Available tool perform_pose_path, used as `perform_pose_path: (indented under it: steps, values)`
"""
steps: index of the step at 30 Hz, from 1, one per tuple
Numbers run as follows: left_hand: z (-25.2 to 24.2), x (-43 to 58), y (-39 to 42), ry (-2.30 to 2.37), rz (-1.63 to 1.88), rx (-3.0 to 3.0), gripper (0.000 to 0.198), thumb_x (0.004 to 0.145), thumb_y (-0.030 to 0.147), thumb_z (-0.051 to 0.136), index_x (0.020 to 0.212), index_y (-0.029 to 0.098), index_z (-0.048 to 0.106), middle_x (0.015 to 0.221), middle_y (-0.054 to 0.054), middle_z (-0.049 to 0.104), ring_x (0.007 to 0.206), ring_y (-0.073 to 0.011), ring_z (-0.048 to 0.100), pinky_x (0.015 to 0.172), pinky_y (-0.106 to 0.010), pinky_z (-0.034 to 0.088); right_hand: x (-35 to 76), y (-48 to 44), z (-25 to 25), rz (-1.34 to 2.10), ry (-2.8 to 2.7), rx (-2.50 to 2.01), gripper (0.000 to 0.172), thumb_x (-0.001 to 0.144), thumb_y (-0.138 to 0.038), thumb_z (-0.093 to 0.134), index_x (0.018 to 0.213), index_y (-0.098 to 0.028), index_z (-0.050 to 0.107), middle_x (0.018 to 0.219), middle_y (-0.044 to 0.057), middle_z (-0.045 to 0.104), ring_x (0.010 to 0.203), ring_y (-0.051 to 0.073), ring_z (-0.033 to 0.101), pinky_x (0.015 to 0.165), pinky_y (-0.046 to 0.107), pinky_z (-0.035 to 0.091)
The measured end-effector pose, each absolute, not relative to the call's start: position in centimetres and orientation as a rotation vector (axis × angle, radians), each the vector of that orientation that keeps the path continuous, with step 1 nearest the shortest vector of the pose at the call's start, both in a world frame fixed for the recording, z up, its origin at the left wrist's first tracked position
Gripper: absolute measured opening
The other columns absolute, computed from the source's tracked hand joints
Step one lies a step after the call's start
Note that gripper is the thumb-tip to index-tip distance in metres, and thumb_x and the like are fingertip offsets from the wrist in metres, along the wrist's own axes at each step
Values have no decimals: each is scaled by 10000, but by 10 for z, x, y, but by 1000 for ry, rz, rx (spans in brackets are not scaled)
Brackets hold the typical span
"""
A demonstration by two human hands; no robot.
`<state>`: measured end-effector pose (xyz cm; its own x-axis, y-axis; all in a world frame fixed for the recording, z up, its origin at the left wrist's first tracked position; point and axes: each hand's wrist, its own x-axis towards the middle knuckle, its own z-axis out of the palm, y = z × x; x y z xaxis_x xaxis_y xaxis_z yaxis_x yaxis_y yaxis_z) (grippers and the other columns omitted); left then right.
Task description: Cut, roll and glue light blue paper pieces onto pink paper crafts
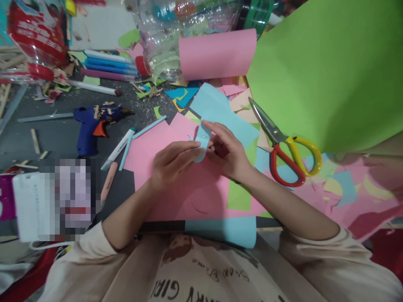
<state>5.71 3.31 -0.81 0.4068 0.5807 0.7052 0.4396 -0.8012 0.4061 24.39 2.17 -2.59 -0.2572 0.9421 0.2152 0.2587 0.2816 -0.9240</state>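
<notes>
Between my two hands is a small piece of light blue paper (204,133), creased across its width. My left hand (176,161) pinches its lower left edge between fingers and thumb. On the right side, my right hand (228,149) grips the same piece near its top, with the thumb partly hidden. Both hands are above a large pink paper sheet (182,197). Just behind them lies a larger light blue sheet (217,105). Scissors (280,140) with one red and one yellow handle rest to the right of my right hand, blades slightly apart.
A blue glue gun (90,126) lies at the left among wood bits. Several markers (110,67) and a clear plastic bottle (160,46) are at the back, beside curled pink paper (218,54). Green card (327,75) covers the right. Paper scraps (343,184) lie near the front right.
</notes>
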Motion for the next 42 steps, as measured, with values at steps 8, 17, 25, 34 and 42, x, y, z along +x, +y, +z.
perform_pose_path:
  steps: [8,17,25,34,42]
  values:
    - [-7,59,35,913,1373,2502,117,909,108,596,962,189,663,933,-40,757,850,-113,727,792,-199,610,244,22,-22,962,-1748,-1093,558,903,-131,487,1432,-300,442,1235,79,593,744,96,598,773,312,588]
    - [-9,59,35,896,1386,2490,112,898,109,613,960,181,671,930,-49,758,852,-112,727,811,-187,600,245,22,-24,952,-1757,-1113,557,900,-133,499,1428,-303,448,1281,88,577,717,92,596,693,279,577]
    - [-7,58,33,943,1360,2488,107,919,147,605,975,206,673,948,-31,763,849,-111,731,791,-200,613,245,21,-24,932,-1781,-1121,552,911,-141,481,1441,-288,439,1302,99,575,732,90,603,723,280,575]
    - [-11,59,33,917,1386,2450,142,898,131,627,1003,207,685,955,-35,762,862,-111,725,818,-194,600,246,21,-24,964,-1754,-1125,531,905,-161,495,1418,-295,463,1316,99,565,719,92,596,703,286,573]
    - [-10,59,33,916,1362,2457,151,890,107,632,1007,186,686,960,-57,764,879,-121,731,829,-203,604,246,21,-24,955,-1778,-1160,536,892,-157,498,1411,-288,475,1294,95,581,712,90,598,692,277,574]
